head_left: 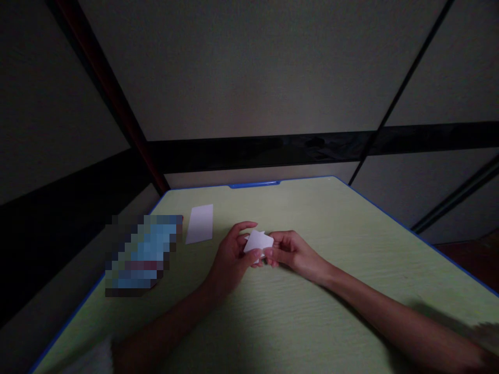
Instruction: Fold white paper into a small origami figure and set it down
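Observation:
A small folded piece of white paper (258,242) with pointed corners is held between my two hands, over the middle of the table. My left hand (233,253) grips its left side, thumb on the front face and forefinger curved above the top edge. On the right side, my right hand (290,249) pinches the paper between thumb and fingers. Both thumbs lie near the lower edge, close to each other. The back of the folded paper and some fingertips are hidden.
A flat white sheet of paper (200,224) lies on the light green table (335,311), left of my hands. Farther left is a pixelated, bluish rectangular object (146,254). The table has a blue rim, and pale panels (249,67) stand behind it.

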Demonstrator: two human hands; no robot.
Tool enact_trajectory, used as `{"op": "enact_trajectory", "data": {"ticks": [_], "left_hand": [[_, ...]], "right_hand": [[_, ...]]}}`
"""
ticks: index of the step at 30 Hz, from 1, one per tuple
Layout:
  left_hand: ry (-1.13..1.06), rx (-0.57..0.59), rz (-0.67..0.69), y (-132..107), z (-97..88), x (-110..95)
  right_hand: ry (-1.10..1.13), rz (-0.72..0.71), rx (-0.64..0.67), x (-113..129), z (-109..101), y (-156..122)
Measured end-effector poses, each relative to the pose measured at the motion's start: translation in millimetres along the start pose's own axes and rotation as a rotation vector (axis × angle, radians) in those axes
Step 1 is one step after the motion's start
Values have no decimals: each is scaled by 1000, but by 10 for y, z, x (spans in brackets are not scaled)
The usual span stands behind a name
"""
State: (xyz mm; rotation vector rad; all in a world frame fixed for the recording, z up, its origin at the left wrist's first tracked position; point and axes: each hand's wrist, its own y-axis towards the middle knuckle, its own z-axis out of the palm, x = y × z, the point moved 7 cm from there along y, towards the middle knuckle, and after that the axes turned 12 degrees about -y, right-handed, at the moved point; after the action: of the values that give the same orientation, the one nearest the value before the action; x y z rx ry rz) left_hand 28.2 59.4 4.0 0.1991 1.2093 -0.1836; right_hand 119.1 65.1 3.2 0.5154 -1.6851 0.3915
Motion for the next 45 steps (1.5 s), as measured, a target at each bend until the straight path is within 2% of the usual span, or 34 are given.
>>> {"op": "enact_trajectory", "data": {"ticks": [5, 8, 10, 14, 16, 21, 24, 27, 33, 40, 45], "left_hand": [[-38, 56, -3, -13, 35, -22], [-27, 75, -9, -5, 31, -14], [-6, 90, -30, -5, 34, 8], [67, 158, -97, -37, 94, 61], [93, 166, -117, -52, 114, 70], [133, 60, -80, -17, 64, 52], [140, -46, -24, 21, -17, 40], [156, -96, 29, 36, -59, 20], [159, -215, 67, -1, -102, -60], [138, -234, 52, -7, -99, -61], [176, -248, 139, -29, -113, -115]], "right_hand": [[21, -79, 62, 41, 44, -16], [9, -58, 68, 49, 44, -22], [20, -41, 26, 55, 16, -23], [84, -47, -173, 58, -114, -26], [101, -62, -221, 50, -144, -22], [131, -39, -106, -9, -59, 16], [150, -18, -193, -41, -120, 21], [136, 13, -261, -67, -165, 21], [110, 54, -253, -78, -142, 27], [70, 92, -259, -112, -151, 7], [170, 124, -292, -140, -156, -12]]}}
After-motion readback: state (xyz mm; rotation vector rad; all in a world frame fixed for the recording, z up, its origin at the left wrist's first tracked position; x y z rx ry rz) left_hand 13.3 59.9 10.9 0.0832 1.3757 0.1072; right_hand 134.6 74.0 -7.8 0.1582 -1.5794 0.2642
